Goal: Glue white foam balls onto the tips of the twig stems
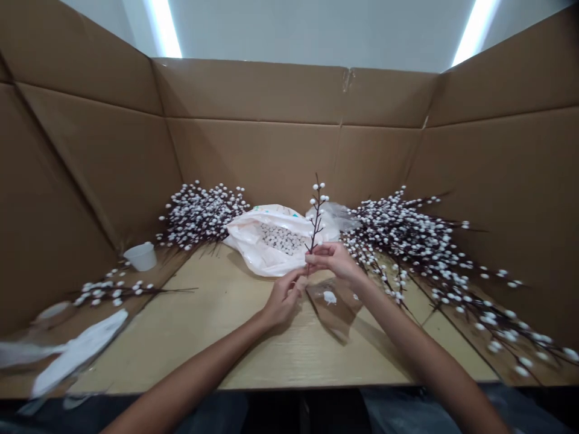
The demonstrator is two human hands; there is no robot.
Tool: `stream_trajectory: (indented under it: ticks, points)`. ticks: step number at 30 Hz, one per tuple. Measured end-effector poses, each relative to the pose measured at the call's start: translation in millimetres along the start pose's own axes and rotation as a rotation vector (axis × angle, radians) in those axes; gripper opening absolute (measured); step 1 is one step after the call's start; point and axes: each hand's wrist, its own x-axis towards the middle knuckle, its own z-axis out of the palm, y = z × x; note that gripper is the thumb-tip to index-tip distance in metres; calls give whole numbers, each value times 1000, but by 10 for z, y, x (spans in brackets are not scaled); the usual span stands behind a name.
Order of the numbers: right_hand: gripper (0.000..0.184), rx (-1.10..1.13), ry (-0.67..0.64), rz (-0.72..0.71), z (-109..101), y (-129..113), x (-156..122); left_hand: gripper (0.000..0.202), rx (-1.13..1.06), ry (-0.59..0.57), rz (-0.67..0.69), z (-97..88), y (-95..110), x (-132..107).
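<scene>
An artificial berry branch (316, 211) stands nearly upright over the middle of the table. Its dark stem has bare twigs low down and white berries mostly near the top. My left hand (284, 295) is closed around the lower end of the stem. Just above it, my right hand (333, 260) pinches at the lower twigs; whether a loose berry is between its fingertips I cannot make out. Behind both hands lies an open white plastic bag (266, 259) full of loose white berries (283, 238). Below the right hand, a white blob (330, 297) sits on a brown sheet (337, 319).
Bunches of white-berried branches lie at the back left (199, 214) and along the right side (407, 232). At left are a white cup (141, 257), a single berry branch (113, 290) and a white cloth-like piece (79, 352). Cardboard walls (253, 90) enclose the table (190, 325).
</scene>
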Motion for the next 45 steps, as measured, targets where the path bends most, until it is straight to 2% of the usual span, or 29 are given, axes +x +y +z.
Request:
stream_trajectory:
  ticks: [2, 4, 9, 14, 19, 21, 25, 29, 33, 45]
  points:
    - [33, 29, -7, 10, 108, 89, -10, 39, -13, -21, -25, 26, -2, -18]
    - [32, 47, 13, 11, 118, 152, -17, 39, -19, -32, -47, 47, -4, -23]
    - [29, 30, 14, 24, 11, 249, -48, 33, 30, -65, -14, 73, -1, 7]
    - [28, 16, 31, 22, -14, 328, -65, 28, 30, -77, -50, 93, -36, 23]
    - [34, -51, -12, 30, -167, 237, -56, 29, -22, -109, -82, 92, -123, 19]
    - [41, -67, 33, -36, -299, 192, -48, 31, -56, -92, -116, 89, -153, 23]
    - [35, -145, 288, -225, -599, 252, -83, 35, -134, -67, -184, 94, -169, 38]
    - [31, -431, 395, -285, -807, 419, -187, 37, -195, -90, -239, 99, -148, 40]
    - [30, -620, 435, -328, -852, 478, -236, 34, -182, -84, -246, 99, -132, 41]
    - [31, -723, 391, -280, -828, 580, -221, 34, -185, -129, -245, 87, -128, 45]
